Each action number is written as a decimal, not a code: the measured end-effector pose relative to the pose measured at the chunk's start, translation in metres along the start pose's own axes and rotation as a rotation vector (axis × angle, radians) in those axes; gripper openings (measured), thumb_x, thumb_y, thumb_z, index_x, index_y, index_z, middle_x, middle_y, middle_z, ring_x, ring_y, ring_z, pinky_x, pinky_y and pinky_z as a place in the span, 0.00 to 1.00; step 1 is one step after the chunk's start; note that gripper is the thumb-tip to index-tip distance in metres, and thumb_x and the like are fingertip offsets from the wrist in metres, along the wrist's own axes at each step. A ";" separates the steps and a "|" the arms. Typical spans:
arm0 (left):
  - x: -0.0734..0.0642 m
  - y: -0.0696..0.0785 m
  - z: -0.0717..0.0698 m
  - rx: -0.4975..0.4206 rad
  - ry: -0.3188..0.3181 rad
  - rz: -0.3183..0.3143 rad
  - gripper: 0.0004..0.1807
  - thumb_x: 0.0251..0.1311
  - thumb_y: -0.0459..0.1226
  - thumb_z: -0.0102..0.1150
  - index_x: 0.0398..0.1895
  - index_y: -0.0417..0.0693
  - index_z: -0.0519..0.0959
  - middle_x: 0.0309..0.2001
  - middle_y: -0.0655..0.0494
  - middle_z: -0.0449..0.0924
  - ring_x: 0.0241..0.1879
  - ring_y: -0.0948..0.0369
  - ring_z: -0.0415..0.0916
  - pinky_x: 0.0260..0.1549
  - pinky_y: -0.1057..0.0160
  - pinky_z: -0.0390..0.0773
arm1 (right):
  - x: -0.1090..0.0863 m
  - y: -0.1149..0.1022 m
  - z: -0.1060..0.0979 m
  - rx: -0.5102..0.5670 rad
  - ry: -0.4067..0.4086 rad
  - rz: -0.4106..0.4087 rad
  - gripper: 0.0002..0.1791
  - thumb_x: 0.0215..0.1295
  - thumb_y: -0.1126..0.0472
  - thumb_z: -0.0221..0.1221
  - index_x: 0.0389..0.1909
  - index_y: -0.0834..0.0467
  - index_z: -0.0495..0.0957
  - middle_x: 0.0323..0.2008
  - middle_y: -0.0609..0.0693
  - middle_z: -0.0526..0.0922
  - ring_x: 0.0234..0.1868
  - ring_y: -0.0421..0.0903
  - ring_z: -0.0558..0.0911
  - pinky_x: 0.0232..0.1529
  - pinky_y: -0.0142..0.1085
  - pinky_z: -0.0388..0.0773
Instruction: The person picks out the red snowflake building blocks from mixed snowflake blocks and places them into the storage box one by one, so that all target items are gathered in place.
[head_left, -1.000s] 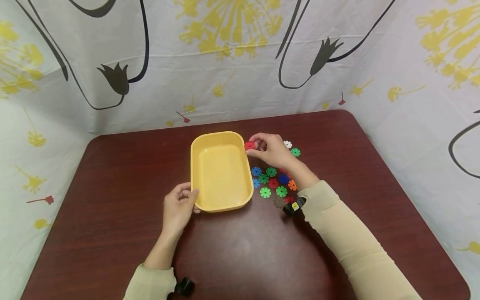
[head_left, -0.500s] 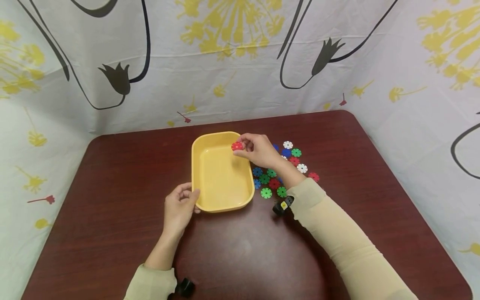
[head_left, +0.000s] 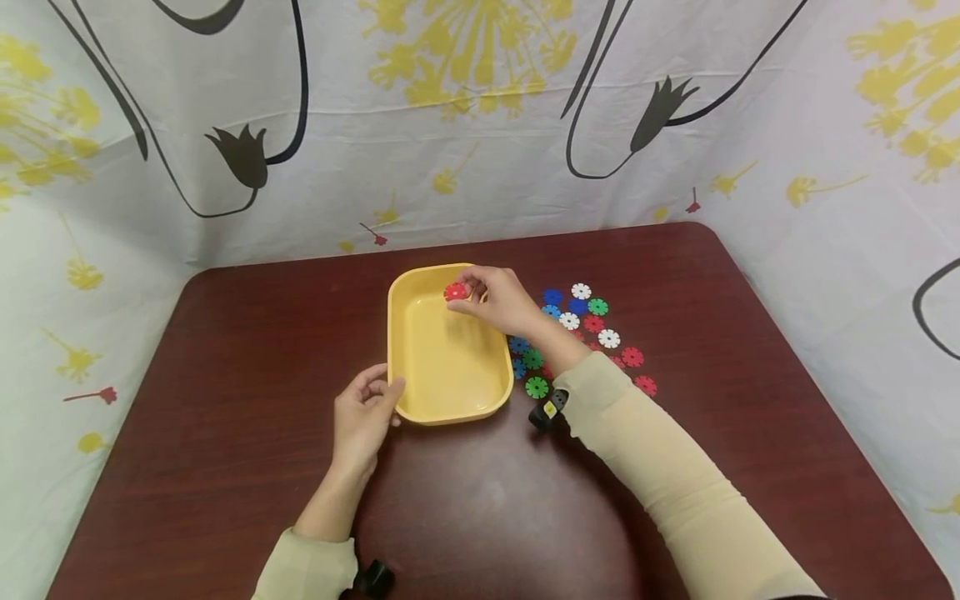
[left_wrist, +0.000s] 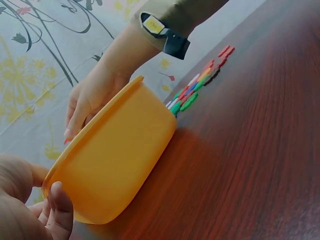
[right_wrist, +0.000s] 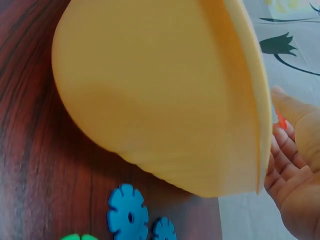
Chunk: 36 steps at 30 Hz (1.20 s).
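Observation:
A yellow plastic tray (head_left: 450, 367) stands on the table, its inside bare in the head view. My left hand (head_left: 366, 414) grips its near left corner, thumb over the rim and fingers outside, as the left wrist view also shows around the tray wall (left_wrist: 120, 155). Over the far part of the tray, my right hand (head_left: 498, 300) pinches a red notched plastic disc (head_left: 454, 292) between thumb and fingers. In the right wrist view the tray wall hides most of that disc; only a red edge (right_wrist: 281, 120) shows by the fingers.
Several notched discs in blue, white, green and red lie flat right of the tray, among them a white disc (head_left: 609, 338) and a green disc (head_left: 536, 387). My right forearm (head_left: 637, 450) covers part of them. A patterned cloth (head_left: 480, 192) hangs behind the dark wooden table (head_left: 285, 333).
My right hand has moved left with the red disc, from the tray's right rim to over its inside. More loose discs show behind the forearm. The left hand keeps its grip.

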<state>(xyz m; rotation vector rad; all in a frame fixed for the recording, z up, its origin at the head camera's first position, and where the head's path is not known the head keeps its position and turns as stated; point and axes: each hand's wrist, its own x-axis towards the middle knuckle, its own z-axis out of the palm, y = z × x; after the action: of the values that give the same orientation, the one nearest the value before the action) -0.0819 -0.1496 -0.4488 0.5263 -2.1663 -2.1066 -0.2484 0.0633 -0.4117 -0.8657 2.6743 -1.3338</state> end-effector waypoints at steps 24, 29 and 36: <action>0.002 0.001 0.000 -0.082 -0.012 -0.011 0.21 0.63 0.27 0.64 0.60 0.33 0.76 0.32 0.52 0.72 0.21 0.67 0.74 0.20 0.70 0.82 | 0.030 -0.006 0.027 -0.040 -0.145 -0.007 0.16 0.64 0.58 0.70 0.47 0.63 0.81 0.35 0.51 0.82 0.35 0.44 0.81 0.40 0.33 0.82; 0.002 0.000 0.000 -0.086 -0.017 -0.014 0.21 0.63 0.26 0.64 0.59 0.32 0.76 0.31 0.52 0.72 0.21 0.67 0.74 0.20 0.70 0.82 | 0.034 -0.005 0.031 -0.074 -0.184 0.001 0.18 0.65 0.57 0.70 0.50 0.63 0.80 0.36 0.51 0.82 0.37 0.44 0.81 0.41 0.34 0.81; 0.003 0.001 0.000 -0.090 -0.020 0.000 0.20 0.63 0.25 0.64 0.59 0.33 0.77 0.31 0.52 0.73 0.20 0.67 0.74 0.19 0.70 0.82 | 0.040 -0.004 0.032 -0.161 -0.223 -0.025 0.16 0.63 0.56 0.71 0.44 0.61 0.81 0.32 0.49 0.83 0.33 0.44 0.81 0.38 0.33 0.80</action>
<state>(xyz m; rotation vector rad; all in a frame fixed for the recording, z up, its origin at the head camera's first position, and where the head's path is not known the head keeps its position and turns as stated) -0.0846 -0.1500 -0.4483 0.4994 -2.0692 -2.2062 -0.2717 0.0183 -0.4201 -1.0008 2.6294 -0.9695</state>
